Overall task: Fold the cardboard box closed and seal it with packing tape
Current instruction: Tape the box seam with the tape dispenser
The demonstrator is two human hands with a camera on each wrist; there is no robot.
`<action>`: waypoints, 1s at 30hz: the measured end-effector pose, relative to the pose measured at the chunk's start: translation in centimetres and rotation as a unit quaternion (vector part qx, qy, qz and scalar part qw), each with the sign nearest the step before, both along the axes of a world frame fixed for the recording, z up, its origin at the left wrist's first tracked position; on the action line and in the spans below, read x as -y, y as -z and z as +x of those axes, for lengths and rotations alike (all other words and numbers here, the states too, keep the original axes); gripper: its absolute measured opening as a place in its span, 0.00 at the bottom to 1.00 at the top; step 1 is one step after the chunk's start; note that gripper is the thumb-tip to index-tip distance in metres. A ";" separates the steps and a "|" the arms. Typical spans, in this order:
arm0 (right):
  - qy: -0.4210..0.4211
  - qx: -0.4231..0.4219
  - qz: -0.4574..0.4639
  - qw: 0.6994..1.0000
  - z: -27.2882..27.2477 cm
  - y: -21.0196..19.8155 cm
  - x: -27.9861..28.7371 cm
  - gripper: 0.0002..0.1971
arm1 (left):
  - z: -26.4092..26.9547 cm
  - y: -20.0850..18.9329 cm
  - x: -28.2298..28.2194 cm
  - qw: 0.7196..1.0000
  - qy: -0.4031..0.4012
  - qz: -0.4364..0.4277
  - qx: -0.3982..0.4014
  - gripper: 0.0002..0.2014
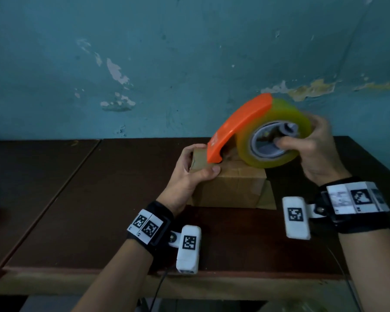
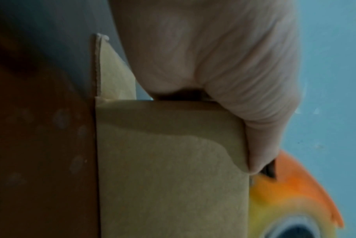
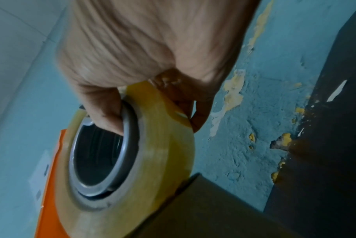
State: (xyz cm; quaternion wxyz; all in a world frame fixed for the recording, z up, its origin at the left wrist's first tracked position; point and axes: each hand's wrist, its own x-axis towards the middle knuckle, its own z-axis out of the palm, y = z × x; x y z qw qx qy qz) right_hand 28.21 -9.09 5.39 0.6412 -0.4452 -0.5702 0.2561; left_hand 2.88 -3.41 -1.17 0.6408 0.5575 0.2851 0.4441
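Observation:
A small cardboard box (image 1: 232, 188) sits on the dark wooden table (image 1: 99, 199), its top flaps folded down. My left hand (image 1: 196, 164) grips the box's left top end, thumb on the near side and fingers over the far side. My right hand (image 1: 311, 143) holds a roll of clear yellowish packing tape (image 1: 277, 136) in an orange dispenser (image 1: 239, 127), thumb hooked in the grey core, fingers behind the roll. The dispenser's front edge touches the box top by my left hand. The left wrist view shows the box (image 2: 168, 169) and the dispenser (image 2: 295, 185). The right wrist view shows the roll (image 3: 152, 153) above the box (image 3: 203, 209).
A peeling blue wall (image 1: 144, 64) rises right behind the table. The table's front edge (image 1: 167, 280) lies near my wrists. A seam (image 1: 61, 188) splits the tabletop at the left. A loose bottom flap (image 1: 266, 197) sticks out at the box's right.

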 end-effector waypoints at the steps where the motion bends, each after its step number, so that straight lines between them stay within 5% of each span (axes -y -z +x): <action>1: 0.000 -0.011 0.008 1.000 0.5 0.0 0.2 0.17 | 0.0 0.0 0.0 1.000 -0.002 -0.002 0.000 0.39; 6: -0.004 -0.012 0.015 1.000 1.2 0.3 0.5 0.23 | 0.2 0.0 0.1 1.000 -0.005 -0.003 0.003 0.40; 25: 0.025 0.009 0.059 0.998 0.4 -0.5 0.6 0.16 | -0.2 -0.4 0.3 0.998 -0.034 0.046 -0.009 0.41; 30: 0.047 0.048 0.041 0.997 0.7 -0.5 0.7 0.14 | -0.3 -0.4 0.1 0.998 0.000 0.055 0.017 0.29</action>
